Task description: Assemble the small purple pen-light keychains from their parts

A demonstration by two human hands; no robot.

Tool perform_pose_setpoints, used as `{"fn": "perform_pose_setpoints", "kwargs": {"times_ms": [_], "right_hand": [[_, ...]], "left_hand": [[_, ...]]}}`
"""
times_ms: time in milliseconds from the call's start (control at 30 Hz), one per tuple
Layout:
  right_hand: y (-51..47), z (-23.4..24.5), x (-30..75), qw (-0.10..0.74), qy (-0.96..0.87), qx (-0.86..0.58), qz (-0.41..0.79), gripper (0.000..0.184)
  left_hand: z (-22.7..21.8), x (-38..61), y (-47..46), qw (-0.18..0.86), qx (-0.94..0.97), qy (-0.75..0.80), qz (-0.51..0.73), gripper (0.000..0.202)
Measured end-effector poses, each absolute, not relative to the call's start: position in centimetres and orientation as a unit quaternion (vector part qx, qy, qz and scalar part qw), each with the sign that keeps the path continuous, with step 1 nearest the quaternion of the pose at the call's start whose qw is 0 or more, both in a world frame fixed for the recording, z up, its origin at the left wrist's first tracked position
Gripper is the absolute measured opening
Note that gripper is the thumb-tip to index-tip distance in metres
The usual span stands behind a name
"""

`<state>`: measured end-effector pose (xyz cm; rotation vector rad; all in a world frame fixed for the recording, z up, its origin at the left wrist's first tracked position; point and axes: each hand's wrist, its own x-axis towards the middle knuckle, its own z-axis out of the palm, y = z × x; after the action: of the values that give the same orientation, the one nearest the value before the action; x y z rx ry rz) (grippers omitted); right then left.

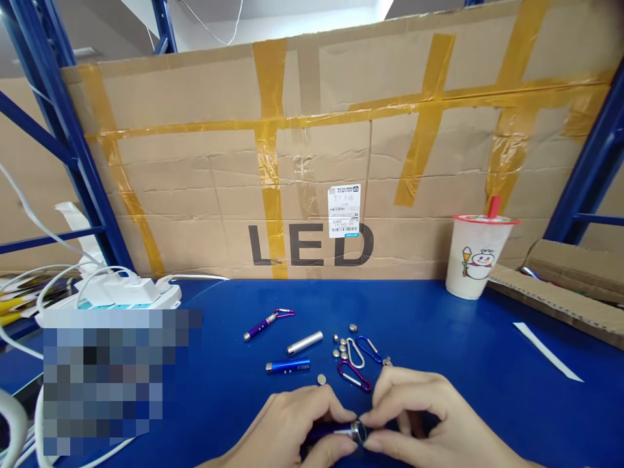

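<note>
Two hands pinching a purple tube

A carton (214, 188) marked LED and banded with yellow tape is rising beyond both hands like a wall. A blue table (414, 325) is spreading out beneath them, and a blue frame (92, 162) is standing on either side. Far off to the right of the right hand, an open box (570, 292) is lying. Between that box and the carton, a cup (468, 266) with a red-rimmed lid and red straw is standing upright. Well beyond the left hand, to its left, a power strip (121, 296) is holding several plugs; a pixelated patch is hiding whatever is nearer.

The left hand (292, 422) is closing thumb and fingers around the purple tube (336, 430), low and central. The right hand (433, 416) is pinching the tube's metal end, fingertips just beside the left hand's.

To the right of the right hand, a white strip (548, 352) is lying apart. Beyond the left hand, a purple light (260, 327) with a clip, a silver tube (305, 342) and a blue tube (287, 366) are lying. Beyond the gap between the hands, three clips, pink (355, 382), blue and silver, are resting close together. Beside them, small round cells (343, 348) are clustering; one lone cell (322, 379) is lying just beyond the left hand.
</note>
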<state>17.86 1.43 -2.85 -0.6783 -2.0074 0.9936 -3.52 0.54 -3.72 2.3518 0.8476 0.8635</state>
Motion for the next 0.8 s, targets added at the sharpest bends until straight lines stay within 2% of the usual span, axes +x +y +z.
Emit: {"fn": "perform_pose_setpoints", "kwargs": {"times_ms": [133, 233, 433, 600, 800], "right_hand": [[1.3, -2.6, 17.6, 0.402, -0.790, -0.260, 0.382, 0.019], [1.0, -2.6, 17.5, 0.409, -0.786, -0.252, 0.388, 0.024], [0.7, -3.3, 17.3, 0.390, -0.778, -0.280, 0.407, 0.035], [0.5, -3.4, 17.4, 0.383, -0.794, -0.291, 0.372, 0.033], [0.4, -2.8, 17.3, 0.347, -0.802, -0.322, 0.365, 0.030]], "left_hand": [[-3.7, -3.5, 0.4, 0.236, 0.871, 0.290, 0.318, 0.002], [-3.8, -3.5, 0.3, 0.221, 0.880, 0.287, 0.308, 0.006], [-4.5, -2.9, 0.1, 0.106, 0.894, 0.233, 0.367, 0.013], [-4.1, -2.6, 0.0, 0.060, 0.897, 0.216, 0.380, 0.018], [-4.0, -2.7, 0.1, 0.052, 0.900, 0.204, 0.383, 0.020]]}}
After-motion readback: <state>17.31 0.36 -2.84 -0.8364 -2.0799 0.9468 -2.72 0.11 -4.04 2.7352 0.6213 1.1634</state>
